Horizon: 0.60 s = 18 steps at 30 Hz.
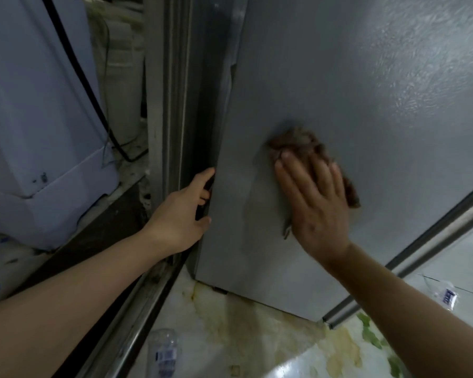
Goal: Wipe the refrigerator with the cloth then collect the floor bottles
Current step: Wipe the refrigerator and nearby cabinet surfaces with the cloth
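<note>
Two hands busy: right hand (pixel 316 203) flat, pressing cloth (pixel 309 144) on refrigerator (pixel 339 77) side; left hand (pixel 183 214) curled round its 9 o'clock edge. Best wiped firmly, overlapping. Bottles (pixel 163 353) waiting on floor (pixel 243 336), 6 o'clock.

- refrigerator (pixel 339 77) side panel: flat grey, fine pebbled sheen upper right where light hits it
- cloth (pixel 306 143): brown, mottled darker in the folds
- floor (pixel 230 323): pale whitish tile with yellow-brown stain patches; green leaf-like pattern at right
- near bottle (pixel 163 350): clear plastic, white label with dark blue print
- far bottle (pixel 445 293): clear, white label with blue lettering
- washing machine (pixel 38 132): pale bluish white, few dark specks near lower edge
- cable (pixel 79 69): black
- door track (pixel 137 309): dull metallic grey, dark grime along it
</note>
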{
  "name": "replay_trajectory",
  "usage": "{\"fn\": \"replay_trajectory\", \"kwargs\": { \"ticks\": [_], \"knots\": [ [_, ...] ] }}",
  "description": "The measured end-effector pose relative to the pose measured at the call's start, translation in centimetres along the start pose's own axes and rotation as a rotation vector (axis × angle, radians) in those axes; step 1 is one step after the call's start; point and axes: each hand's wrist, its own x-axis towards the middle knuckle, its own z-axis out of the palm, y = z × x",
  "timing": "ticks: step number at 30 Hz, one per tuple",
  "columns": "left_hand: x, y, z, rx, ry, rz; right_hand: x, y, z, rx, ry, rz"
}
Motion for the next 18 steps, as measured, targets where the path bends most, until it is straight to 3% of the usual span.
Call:
{"fn": "replay_trajectory", "kwargs": {
  "ticks": [4, 7, 9, 14, 16, 18],
  "knots": [
    [-0.1, -0.7, -0.4, -0.031, -0.071, -0.019, -3.1, -3.3, 1.6, -0.077, -0.290, -0.314],
    [-0.1, -0.9, -1.1, -0.044, -0.136, -0.030, -2.3, -3.8, 0.9, -0.145, -0.427, -0.438],
    [0.0, -1.0, -1.5, -0.024, -0.145, -0.021, -0.7, -2.9, 0.1, -0.168, -0.387, -0.432],
    [-0.4, -2.0, -1.6, -0.026, -0.018, -0.060, 6.7, -2.0, 0.0, -0.089, 0.024, -0.059],
    [-0.8, -2.7, -1.7, -0.036, -0.007, -0.074, 7.2, -2.9, 1.0, -0.051, 0.066, -0.035],
    [-1.2, -3.4, -1.9, -0.026, 0.002, -0.082, 5.4, -4.1, 2.1, -0.043, -0.004, -0.110]
  ]
}}
